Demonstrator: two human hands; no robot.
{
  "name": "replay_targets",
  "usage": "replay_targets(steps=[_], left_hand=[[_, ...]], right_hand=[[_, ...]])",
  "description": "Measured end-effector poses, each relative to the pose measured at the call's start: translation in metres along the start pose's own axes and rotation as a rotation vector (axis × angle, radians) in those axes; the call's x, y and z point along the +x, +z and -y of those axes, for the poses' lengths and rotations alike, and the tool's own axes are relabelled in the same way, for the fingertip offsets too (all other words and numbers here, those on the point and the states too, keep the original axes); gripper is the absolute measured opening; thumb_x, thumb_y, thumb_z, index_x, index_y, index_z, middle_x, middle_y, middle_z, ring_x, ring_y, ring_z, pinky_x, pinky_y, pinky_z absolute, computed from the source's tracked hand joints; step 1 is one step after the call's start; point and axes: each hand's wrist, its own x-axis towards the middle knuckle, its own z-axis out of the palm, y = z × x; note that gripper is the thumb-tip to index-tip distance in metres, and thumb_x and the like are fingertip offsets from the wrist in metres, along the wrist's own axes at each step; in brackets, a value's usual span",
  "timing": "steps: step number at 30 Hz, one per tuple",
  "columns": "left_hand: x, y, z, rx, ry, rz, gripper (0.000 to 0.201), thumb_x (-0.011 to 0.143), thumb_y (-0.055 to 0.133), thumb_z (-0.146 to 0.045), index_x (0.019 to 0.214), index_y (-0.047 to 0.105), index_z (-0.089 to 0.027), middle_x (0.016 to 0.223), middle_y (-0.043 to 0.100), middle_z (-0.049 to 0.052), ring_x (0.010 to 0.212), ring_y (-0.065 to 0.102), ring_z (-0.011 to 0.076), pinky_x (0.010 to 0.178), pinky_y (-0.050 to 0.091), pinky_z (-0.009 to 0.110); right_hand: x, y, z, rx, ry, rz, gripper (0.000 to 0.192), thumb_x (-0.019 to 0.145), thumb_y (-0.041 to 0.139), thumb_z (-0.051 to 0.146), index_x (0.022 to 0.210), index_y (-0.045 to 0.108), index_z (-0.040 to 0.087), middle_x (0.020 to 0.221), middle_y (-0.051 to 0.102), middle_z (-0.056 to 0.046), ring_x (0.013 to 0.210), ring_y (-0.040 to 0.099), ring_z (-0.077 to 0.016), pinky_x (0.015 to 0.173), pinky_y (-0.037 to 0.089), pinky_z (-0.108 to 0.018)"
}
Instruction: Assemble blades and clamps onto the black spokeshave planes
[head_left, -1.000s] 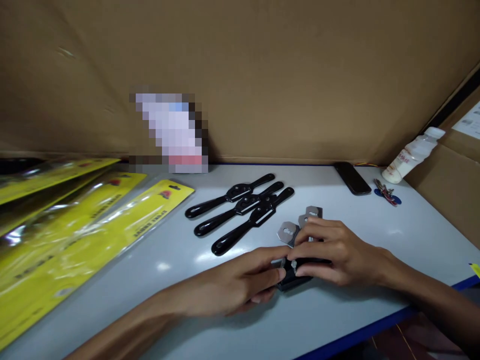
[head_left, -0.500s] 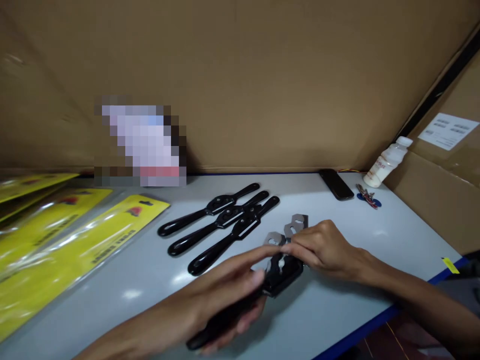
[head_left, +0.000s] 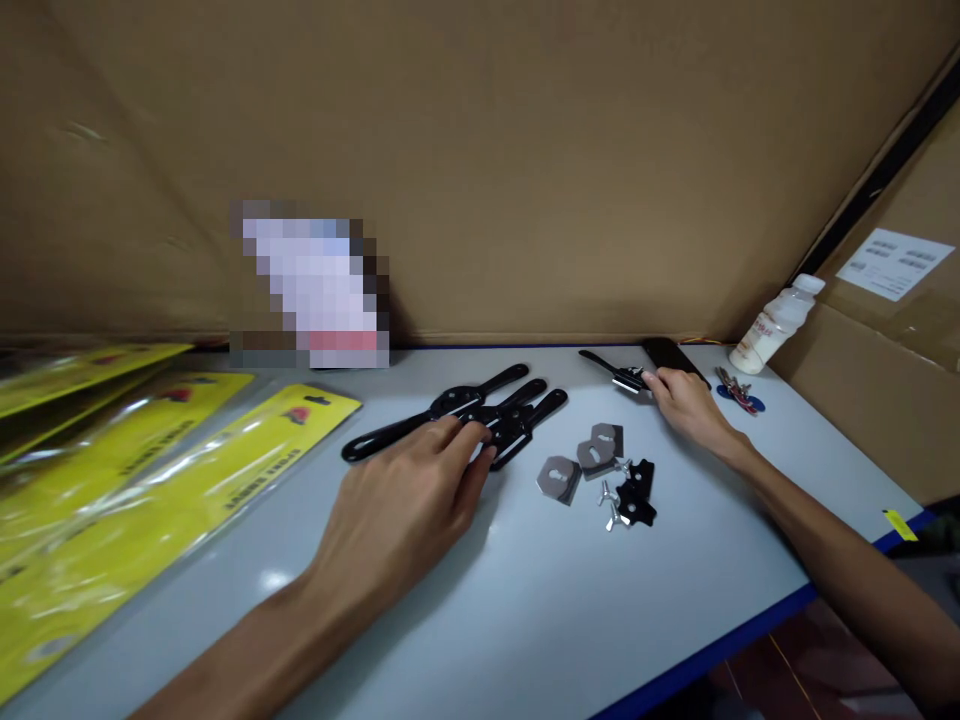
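1. My right hand (head_left: 686, 405) holds a black tool (head_left: 611, 369) by the phone (head_left: 673, 358), moved from the blades (head_left: 557, 481), seemingly finished.
2. My left hand (head_left: 405, 490) (grip unclear) now lies over three black frames (head_left: 512, 425).

Dark phone (head_left: 674, 355), capped bottle (head_left: 768, 328), white label (head_left: 895, 264)

A hand could pass low over the bare tabletop (head_left: 555, 600) at the front, between the two forearms. Behind that, steel blades (head_left: 556, 480), wing screws (head_left: 604, 492) and black cap plates (head_left: 637, 493) block the middle. The left hand (head_left: 416, 480) bars the spokeshave bodies (head_left: 517, 422); the right hand (head_left: 686, 400) crowds the smartphone (head_left: 673, 358). The cardboard wall (head_left: 525, 180) closes the back.
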Motion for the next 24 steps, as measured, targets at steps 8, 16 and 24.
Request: replay_targets(steps=[8,16,24], left_hand=[[0.002,0.006,0.002,0.076,0.119,0.139,0.034,0.101,0.036,-0.034,0.093,0.063,-0.016,0.086,0.065,0.015,0.079,0.063,0.0307,0.059,0.039,0.034],[0.003,0.004,-0.001,-0.145,-0.053,0.235,0.023,0.095,0.040,-0.038,0.087,0.054,-0.021,0.066,0.059,0.006,0.056,0.053,0.0225,0.053,0.018,0.031],[0.008,0.005,0.002,-0.232,-0.134,0.287,0.037,0.096,0.035,-0.045,0.075,0.055,-0.023,0.065,0.061,0.006,0.062,0.055,0.0232,0.057,0.022,0.029]], right_hand=[[-0.006,0.002,0.005,-0.144,-0.002,-0.014,0.023,0.101,0.043,0.028,0.108,0.062,0.017,0.096,0.072,-0.013,0.085,0.066,-0.0272,0.068,0.038,-0.032],[-0.022,-0.019,0.032,0.214,-0.344,0.179,0.014,0.091,0.065,0.022,0.103,0.066,0.017,0.095,0.067,-0.006,0.087,0.062,-0.0194,0.078,0.046,-0.031],[-0.038,-0.015,0.048,0.290,-0.472,0.380,0.022,0.085,0.073,0.024,0.106,0.067,0.021,0.098,0.056,-0.003,0.088,0.054,-0.0172,0.078,0.044,-0.032]])
